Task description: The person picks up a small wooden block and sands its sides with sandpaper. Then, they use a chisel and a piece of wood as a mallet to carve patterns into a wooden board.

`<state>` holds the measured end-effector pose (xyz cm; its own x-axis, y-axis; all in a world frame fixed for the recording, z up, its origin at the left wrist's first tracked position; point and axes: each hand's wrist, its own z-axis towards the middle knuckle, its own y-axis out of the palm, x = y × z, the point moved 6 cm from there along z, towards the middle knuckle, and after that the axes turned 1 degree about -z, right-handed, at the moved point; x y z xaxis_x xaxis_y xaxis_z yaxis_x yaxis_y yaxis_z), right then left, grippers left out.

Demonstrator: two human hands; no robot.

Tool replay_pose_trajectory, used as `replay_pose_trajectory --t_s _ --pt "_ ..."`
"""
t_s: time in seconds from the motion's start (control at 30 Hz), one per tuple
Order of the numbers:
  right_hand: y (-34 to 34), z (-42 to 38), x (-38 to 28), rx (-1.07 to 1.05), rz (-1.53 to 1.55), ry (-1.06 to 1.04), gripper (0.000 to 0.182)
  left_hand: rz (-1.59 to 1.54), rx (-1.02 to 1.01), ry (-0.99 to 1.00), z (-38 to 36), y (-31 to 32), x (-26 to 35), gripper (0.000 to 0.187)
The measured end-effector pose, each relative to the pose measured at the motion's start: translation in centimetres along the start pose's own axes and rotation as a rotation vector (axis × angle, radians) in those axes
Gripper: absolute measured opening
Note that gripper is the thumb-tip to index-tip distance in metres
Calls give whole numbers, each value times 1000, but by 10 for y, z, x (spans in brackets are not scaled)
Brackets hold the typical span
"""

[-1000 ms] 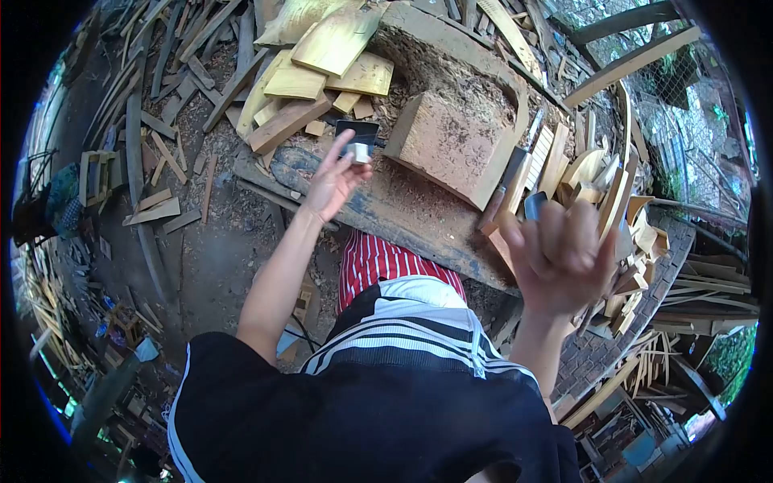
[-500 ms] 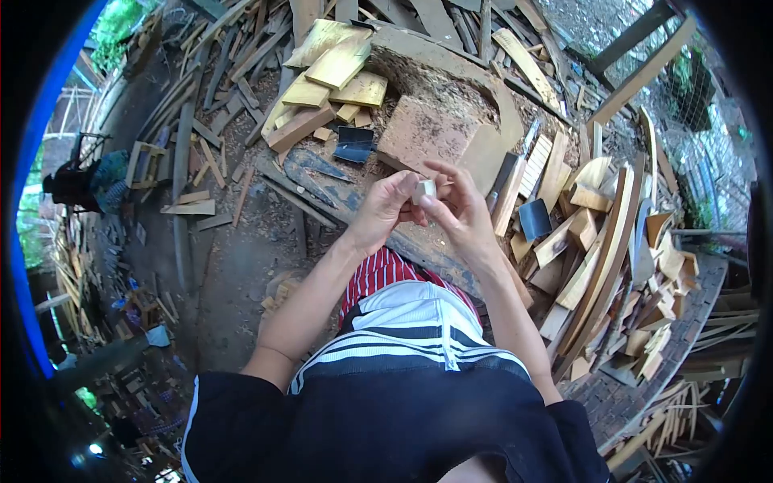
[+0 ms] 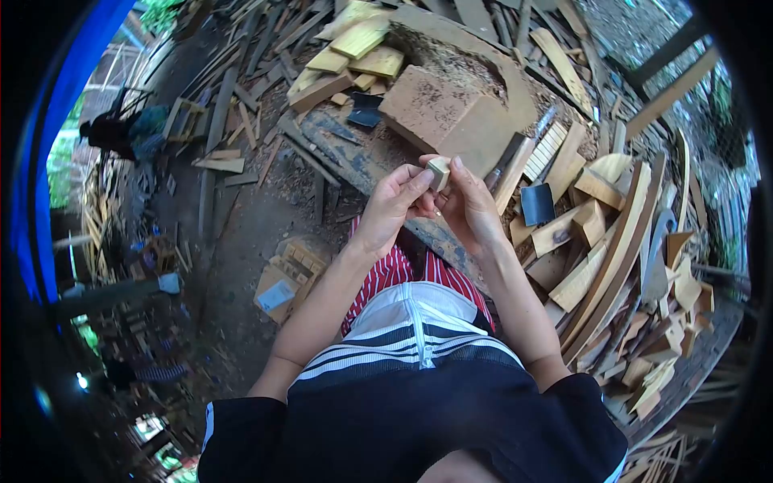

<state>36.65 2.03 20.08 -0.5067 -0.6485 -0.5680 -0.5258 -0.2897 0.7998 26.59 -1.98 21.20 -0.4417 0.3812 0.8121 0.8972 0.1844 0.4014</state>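
Between my fingertips is a small pale wooden block (image 3: 439,172) with flat, angled faces. My left hand (image 3: 393,208) pinches it from the left, thumb and fingers closed against it. From the other side my right hand (image 3: 470,211) closes on it, with the thumb upright along its edge. Some fingers of both hands are hidden behind the block and each other. Just beyond the hands stands a large reddish-brown wooden block (image 3: 435,109) on the worn workbench (image 3: 439,241).
Yellow boards (image 3: 360,38) are stacked at the back left, near a dark curved sheet (image 3: 366,110). Offcuts and long curved strips (image 3: 609,266) crowd the right, with another dark sheet (image 3: 537,204) among them. A cardboard box (image 3: 283,282) sits on the floor to the left.
The small block has been turned and raised slightly in my fingers, so more of its faces show. My view has shifted, bringing the box at the left into fuller sight.
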Motion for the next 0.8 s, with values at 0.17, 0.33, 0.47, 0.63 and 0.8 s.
replay_pose_trajectory --t_s 0.17,0.33,0.47,0.63,0.8 --pt "10 -3 -6 -2 -124 34 55 22 91 126 -15 2 4 21" --pt "14 -9 -9 -95 -258 1 49 107 177 190 -24 5 9 23" --pt "13 -11 -16 -107 -395 -56 43 98 220 280 -25 10 11 22" --pt "6 -11 -23 -58 -453 -82 43 361 147 445 -20 18 25 43" --pt "-11 -13 -21 19 -165 68 43 383 145 465 -10 19 21 37"
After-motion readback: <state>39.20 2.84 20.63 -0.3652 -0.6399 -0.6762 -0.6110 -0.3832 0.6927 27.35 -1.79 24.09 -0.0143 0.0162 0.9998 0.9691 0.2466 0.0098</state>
